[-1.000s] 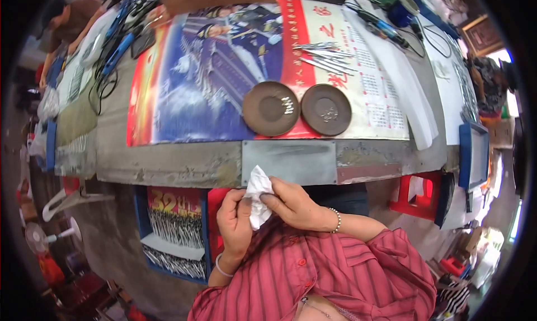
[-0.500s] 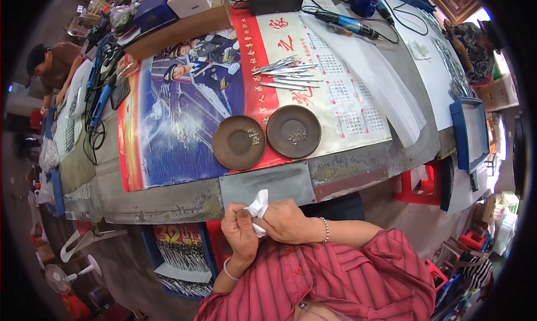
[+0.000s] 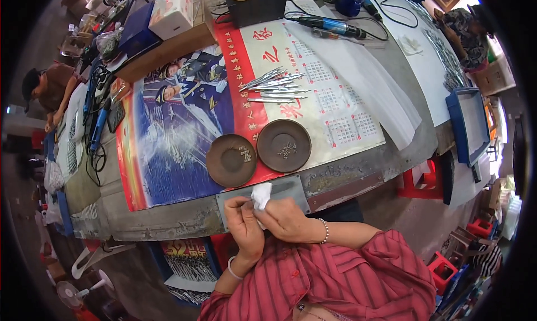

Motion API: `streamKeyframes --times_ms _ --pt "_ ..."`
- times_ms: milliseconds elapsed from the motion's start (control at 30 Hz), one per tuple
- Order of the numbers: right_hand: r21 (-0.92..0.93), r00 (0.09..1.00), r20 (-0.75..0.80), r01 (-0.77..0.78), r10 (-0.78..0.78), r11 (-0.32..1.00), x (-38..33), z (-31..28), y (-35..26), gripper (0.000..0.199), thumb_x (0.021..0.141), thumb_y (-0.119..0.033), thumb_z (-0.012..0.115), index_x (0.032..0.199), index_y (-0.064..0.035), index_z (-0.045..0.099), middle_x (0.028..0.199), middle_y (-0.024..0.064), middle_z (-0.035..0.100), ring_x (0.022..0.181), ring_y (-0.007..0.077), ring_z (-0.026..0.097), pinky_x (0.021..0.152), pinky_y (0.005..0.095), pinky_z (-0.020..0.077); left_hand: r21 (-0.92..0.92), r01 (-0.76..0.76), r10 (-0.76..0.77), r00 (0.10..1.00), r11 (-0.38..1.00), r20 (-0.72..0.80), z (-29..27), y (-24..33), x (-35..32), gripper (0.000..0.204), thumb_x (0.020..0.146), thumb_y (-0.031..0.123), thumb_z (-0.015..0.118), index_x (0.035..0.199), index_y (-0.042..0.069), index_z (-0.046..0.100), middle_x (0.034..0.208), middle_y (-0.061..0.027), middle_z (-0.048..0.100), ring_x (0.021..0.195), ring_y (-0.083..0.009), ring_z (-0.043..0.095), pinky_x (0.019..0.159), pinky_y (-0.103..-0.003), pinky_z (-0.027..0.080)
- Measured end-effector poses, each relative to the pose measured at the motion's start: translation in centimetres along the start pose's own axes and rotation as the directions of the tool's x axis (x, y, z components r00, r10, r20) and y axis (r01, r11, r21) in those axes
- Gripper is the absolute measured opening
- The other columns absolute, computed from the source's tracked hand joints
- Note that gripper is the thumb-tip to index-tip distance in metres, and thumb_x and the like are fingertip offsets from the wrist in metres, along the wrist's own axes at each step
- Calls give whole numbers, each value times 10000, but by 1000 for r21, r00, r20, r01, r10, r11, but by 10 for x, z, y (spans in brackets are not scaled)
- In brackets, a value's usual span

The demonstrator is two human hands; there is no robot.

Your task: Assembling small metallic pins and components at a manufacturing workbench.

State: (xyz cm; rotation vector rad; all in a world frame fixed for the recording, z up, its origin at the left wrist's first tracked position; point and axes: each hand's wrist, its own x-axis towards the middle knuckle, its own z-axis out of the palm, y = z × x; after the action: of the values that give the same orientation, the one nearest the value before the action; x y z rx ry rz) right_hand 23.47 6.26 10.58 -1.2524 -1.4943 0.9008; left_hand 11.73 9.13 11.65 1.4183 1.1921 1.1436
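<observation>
In front of my chest, at the table's near edge, a crumpled white tissue point(image 3: 260, 197) is pinched between my two hands. My right hand point(image 3: 285, 220) closes round its right side. The thumb and fingertips of my left hand point(image 3: 244, 225) press together at its left edge; anything small inside the tissue is hidden. Just beyond lie two round brown dishes, the left dish point(image 3: 218, 160) and the right dish point(image 3: 271, 133), each with several tiny pale pieces in it. A grey plate point(image 3: 293, 188) at the table edge is partly behind my hands.
A bundle of thin silvery rods point(image 3: 274, 86) lies on a poster point(image 3: 184, 170) spread over the table. Farther back are a blue handheld tool point(image 3: 335, 26) with a cable, a tissue box point(image 3: 171, 13) and a black box point(image 3: 256, 6). Below the edge sits a tray of metal pieces point(image 3: 190, 268).
My hands have come slightly apart at the fingertips, and the left fingers have loosened from a fist into a pinch. The whole view has shifted, with the dishes lower in the picture.
</observation>
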Motion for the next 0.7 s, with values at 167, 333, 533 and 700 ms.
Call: streamKeyframes --times_ms 167,333,533,700 --pt "57 985 -97 -137 142 989 10 -35 2 494 840 -254 652 1210 -14 430 999 216 578 865 413 591 702 423 482 -401 384 -258 907 832 333 12 6 4 136 984 94 487 1097 18 482 1024 -38 547 885 -90 533 799 -224 431" --pt "-289 977 -158 96 -146 953 12 -67 21 495 732 -146 733 1178 -38 548 1061 169 594 950 364 604 795 417 517 -383 659 -310 687 648 657 31 13 34 345 999 151 462 1315 38 385 1201 -74 527 1101 -148 534 918 -310 456" --pt "-233 851 -514 -257 106 938 -7 -134 34 104 922 -74 495 875 -6 558 654 141 556 538 298 566 503 369 433 178 -111 -78 592 978 802 72 44 114 269 877 43 571 1143 17 595 951 -155 658 919 -223 645 793 -320 502" --pt "-42 868 -446 -263 217 964 -18 -162 49 190 930 -122 526 795 10 537 581 104 507 478 231 525 474 311 396 274 -573 282 697 772 659 130 -3 204 178 791 16 644 966 38 670 877 -145 577 861 -314 572 740 -389 461"
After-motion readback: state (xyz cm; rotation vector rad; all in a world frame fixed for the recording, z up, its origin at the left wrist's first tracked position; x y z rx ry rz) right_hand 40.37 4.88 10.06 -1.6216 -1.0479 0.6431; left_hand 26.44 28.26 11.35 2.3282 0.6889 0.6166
